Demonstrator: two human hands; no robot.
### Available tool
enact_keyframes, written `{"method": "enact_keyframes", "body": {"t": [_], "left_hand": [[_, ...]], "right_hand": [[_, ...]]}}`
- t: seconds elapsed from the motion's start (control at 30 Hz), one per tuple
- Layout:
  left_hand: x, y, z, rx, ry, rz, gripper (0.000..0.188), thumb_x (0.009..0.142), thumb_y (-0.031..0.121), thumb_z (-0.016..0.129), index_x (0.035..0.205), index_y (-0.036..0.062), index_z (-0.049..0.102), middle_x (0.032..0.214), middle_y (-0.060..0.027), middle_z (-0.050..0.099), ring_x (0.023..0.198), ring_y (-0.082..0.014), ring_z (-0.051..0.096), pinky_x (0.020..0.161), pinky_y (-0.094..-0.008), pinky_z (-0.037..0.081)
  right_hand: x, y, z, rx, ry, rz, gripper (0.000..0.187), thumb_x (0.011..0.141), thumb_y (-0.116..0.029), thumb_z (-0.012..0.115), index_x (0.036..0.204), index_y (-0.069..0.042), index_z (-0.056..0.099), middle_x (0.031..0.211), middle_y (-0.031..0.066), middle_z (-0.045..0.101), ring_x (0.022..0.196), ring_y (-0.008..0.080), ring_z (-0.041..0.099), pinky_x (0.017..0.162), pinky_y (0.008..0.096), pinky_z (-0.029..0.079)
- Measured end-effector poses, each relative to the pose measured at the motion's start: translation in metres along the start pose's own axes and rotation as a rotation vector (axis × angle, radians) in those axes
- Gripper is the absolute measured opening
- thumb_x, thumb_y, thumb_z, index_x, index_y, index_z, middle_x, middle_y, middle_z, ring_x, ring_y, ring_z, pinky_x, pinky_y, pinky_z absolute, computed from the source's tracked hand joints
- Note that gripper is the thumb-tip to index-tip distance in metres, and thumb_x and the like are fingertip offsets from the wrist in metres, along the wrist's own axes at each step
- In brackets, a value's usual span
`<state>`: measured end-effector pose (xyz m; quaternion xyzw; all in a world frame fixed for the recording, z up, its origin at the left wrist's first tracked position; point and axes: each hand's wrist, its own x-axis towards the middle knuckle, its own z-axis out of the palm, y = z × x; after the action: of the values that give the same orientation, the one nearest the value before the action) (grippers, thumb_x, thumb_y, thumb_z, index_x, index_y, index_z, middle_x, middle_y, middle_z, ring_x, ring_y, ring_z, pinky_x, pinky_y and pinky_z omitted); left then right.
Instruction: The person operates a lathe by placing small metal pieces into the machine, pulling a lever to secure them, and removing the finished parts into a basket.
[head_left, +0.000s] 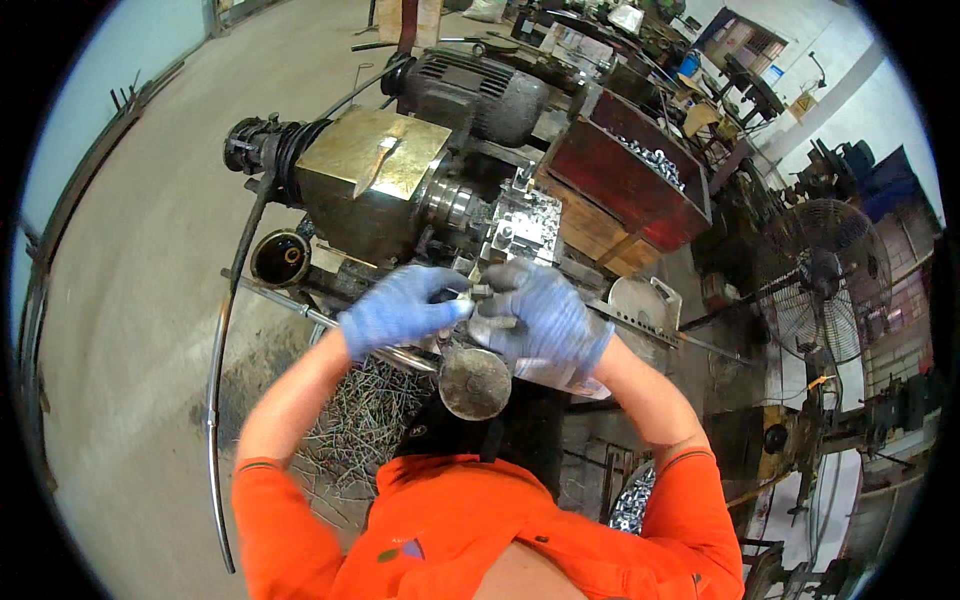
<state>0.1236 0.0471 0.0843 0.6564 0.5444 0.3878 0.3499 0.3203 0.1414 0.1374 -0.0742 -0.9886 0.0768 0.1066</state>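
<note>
In blue gloves, my two hands meet in front of a machine with a metal chuck [452, 205]. My left hand [400, 308] is closed, thumb and fingers curled towards the right hand; what its fingertips hold is too small to make out. Fingers bent, my right hand [545, 312] grips a small cylindrical metal part [480, 292] at its fingertips. Just below the hands is a round, dirty metal disc [475, 383]. Beyond them, a metal block [528, 222] strewn with bright chips sits beside the chuck. A brush [375, 167] lies on the brass-coloured housing [330, 155].
An electric motor [470, 95] stands behind the housing. At the right is a red bin [625, 185] with small metal parts, then a large fan [820, 270]. A pile of metal shavings [360, 425] lies below left. Long rods [215, 400] reach down at the left.
</note>
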Motion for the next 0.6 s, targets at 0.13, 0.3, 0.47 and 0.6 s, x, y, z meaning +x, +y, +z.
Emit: {"method": "enact_keyframes", "body": {"t": [0.13, 0.3, 0.47, 0.6], "left_hand": [[-0.072, 0.004, -0.076, 0.510, 0.229, -0.204, 0.051, 0.080, 0.034, 0.058, 0.121, 0.0040, 0.051, 0.091, -0.0168, 0.064, 0.081, -0.0312, 0.062, 0.073, -0.0394, 0.048], [-0.199, -0.037, -0.135, 1.205, 0.439, -0.611, 0.046, 0.080, 0.031, 0.059, 0.120, 0.0090, 0.053, 0.086, -0.0136, 0.065, 0.075, -0.0315, 0.062, 0.069, -0.0424, 0.047], [-0.244, -0.047, -0.119, 0.831, 0.404, -0.976, 0.045, 0.080, 0.034, 0.061, 0.116, 0.0079, 0.056, 0.089, -0.0153, 0.065, 0.081, -0.0332, 0.062, 0.073, -0.0416, 0.047], [-0.262, -0.100, -0.095, 0.902, 0.490, -0.891, 0.047, 0.080, 0.041, 0.059, 0.115, 0.0096, 0.056, 0.089, -0.0177, 0.064, 0.084, -0.0345, 0.061, 0.075, -0.0436, 0.047]], "right_hand": [[0.038, 0.039, 0.010, -0.229, -0.047, 0.146, 0.047, 0.080, -0.052, 0.050, 0.086, -0.010, 0.070, 0.101, 0.0162, 0.061, 0.097, 0.0313, 0.055, 0.088, 0.0406, 0.041], [0.081, 0.083, 0.036, -0.257, -0.277, 0.296, 0.050, 0.078, -0.054, 0.051, 0.081, -0.008, 0.070, 0.087, 0.0169, 0.063, 0.094, 0.0331, 0.057, 0.084, 0.0410, 0.043], [0.088, 0.100, 0.053, -0.196, -0.191, 0.266, 0.050, 0.075, -0.051, 0.054, 0.078, -0.003, 0.068, 0.083, 0.0186, 0.063, 0.082, 0.0345, 0.059, 0.079, 0.0416, 0.046], [0.093, 0.097, 0.051, -0.125, -0.196, 0.273, 0.050, 0.073, -0.051, 0.056, 0.080, -0.003, 0.067, 0.084, 0.0209, 0.063, 0.081, 0.0350, 0.060, 0.079, 0.0409, 0.045]]}}
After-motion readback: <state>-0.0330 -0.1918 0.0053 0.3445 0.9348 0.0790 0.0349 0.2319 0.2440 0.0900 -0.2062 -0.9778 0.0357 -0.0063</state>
